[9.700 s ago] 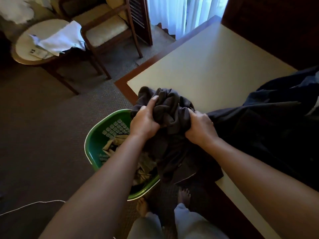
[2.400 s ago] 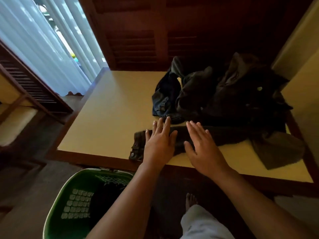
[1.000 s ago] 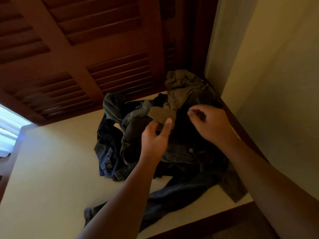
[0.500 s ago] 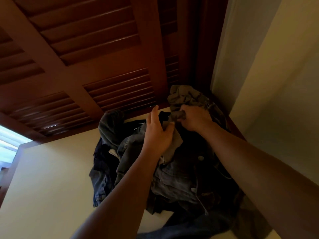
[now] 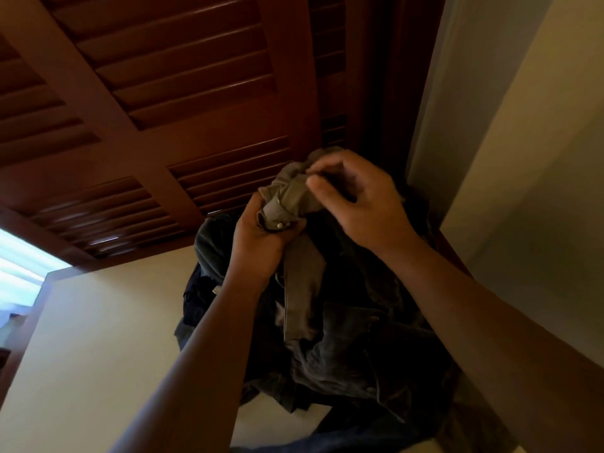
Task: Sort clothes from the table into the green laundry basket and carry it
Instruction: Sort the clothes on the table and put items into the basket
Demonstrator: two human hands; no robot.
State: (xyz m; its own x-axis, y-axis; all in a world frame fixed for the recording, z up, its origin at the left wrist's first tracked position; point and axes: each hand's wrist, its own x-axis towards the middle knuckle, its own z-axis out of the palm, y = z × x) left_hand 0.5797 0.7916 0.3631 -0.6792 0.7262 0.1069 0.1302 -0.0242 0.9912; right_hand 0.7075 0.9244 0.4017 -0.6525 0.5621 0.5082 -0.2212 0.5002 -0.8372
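Note:
A heap of dark clothes (image 5: pixel 353 348), mostly denim, lies on the pale table (image 5: pixel 98 338) against the far right corner. My left hand (image 5: pixel 261 243) is closed around a bunched olive-grey garment (image 5: pixel 291 197) lifted above the heap; a strip of it hangs down over the pile. My right hand (image 5: pixel 356 201) pinches the top of the same garment from the right. The green laundry basket is out of view.
Dark wooden louvered shutters (image 5: pixel 163 109) rise right behind the table. A cream wall (image 5: pixel 523 191) closes off the right side. Bright curtained window light (image 5: pixel 19 266) shows at the far left.
Both hands have raised the olive-grey garment higher off the heap, the left hand closing fully around it. The view has tilted slightly upward.

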